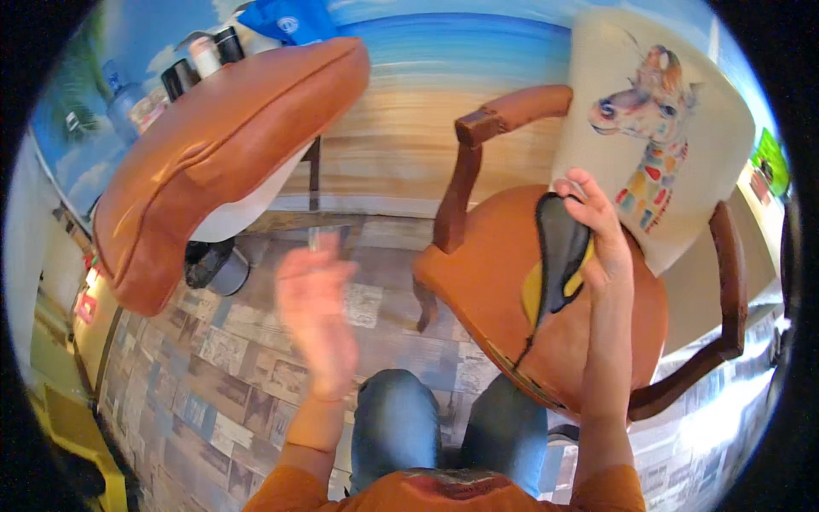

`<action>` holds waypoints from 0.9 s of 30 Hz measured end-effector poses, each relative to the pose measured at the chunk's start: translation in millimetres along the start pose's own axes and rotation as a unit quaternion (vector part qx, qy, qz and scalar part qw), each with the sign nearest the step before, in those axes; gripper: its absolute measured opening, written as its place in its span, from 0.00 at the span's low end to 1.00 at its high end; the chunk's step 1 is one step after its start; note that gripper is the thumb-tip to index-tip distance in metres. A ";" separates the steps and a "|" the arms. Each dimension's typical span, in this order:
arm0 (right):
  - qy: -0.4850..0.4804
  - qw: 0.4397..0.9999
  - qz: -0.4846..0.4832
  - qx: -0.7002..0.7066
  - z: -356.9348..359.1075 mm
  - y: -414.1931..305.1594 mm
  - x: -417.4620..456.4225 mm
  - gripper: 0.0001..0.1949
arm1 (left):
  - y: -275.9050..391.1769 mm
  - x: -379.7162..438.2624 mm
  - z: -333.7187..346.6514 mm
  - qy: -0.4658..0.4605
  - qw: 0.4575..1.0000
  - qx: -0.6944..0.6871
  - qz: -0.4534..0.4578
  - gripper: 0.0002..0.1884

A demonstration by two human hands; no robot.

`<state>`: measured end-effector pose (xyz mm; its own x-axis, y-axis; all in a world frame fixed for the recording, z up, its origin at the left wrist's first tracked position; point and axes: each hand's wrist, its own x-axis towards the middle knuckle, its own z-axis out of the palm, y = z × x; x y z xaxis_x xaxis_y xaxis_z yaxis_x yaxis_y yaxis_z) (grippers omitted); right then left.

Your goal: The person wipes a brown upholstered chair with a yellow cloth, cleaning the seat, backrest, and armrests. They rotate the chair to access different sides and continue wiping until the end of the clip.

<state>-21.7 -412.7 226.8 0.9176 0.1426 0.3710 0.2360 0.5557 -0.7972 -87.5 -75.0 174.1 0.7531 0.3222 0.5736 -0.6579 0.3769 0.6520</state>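
My right hand (598, 227) is raised over the seat of an armchair. Its fingertips pinch the upper end of a limp dark grey piece (560, 233) with black edging and yellow on its other side. A thin black cord trails from the lower tip of this piece towards the seat's front edge. The armchair (601, 358) has a brown padded seat and dark wooden arms. My left hand (317, 307) is blurred and hovers above the floor, left of my knees. Something greyish shows at its fingertips, too smeared to tell whether it is held.
A brown padded, curved top (237, 128) stands at the left, with bottles (205, 57) and a blue bag (288, 22) behind it. Below it is a bin with a black liner (214, 265). A pale panel with a printed giraffe (659, 121) rises at the chair's back.
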 end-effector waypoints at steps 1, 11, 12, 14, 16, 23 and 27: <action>-0.014 1.000 -0.003 -0.011 5.3 0.4 -2.6 0.22 | -17.5 -8.3 21.9 -0.072 0.991 0.053 -0.102 0.22; 0.002 0.932 -0.074 -0.354 -6.3 -39.3 -42.9 0.15 | -84.9 -22.0 51.2 -0.337 0.879 0.139 -0.308 0.12; 0.007 0.926 -0.038 -0.375 -22.4 -47.8 -46.1 0.14 | -81.0 -11.0 54.6 -0.376 0.852 0.190 -0.310 0.12; -0.030 0.869 0.024 -0.494 -62.4 -41.3 -40.1 0.15 | -99.8 19.8 54.0 -0.455 0.794 0.294 -0.276 0.13; 0.020 0.713 0.002 -0.700 -100.6 -11.6 -51.5 0.18 | -132.7 27.2 70.7 -0.458 0.758 0.435 -0.162 0.13; -0.096 0.676 0.003 -0.730 -85.2 159.3 -73.6 0.25 | -217.7 -58.8 46.8 -0.454 0.602 0.655 0.048 0.24; -0.109 0.505 0.003 -0.856 -126.9 166.4 -43.3 0.26 | -258.3 -27.6 61.4 -0.484 0.643 0.594 0.004 0.32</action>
<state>18.4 -430.3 17.6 0.9066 0.3312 0.2615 0.3357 -0.9415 0.0290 61.3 -234.5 20.3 0.7714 -0.5873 0.2449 -0.6350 -0.7353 0.2368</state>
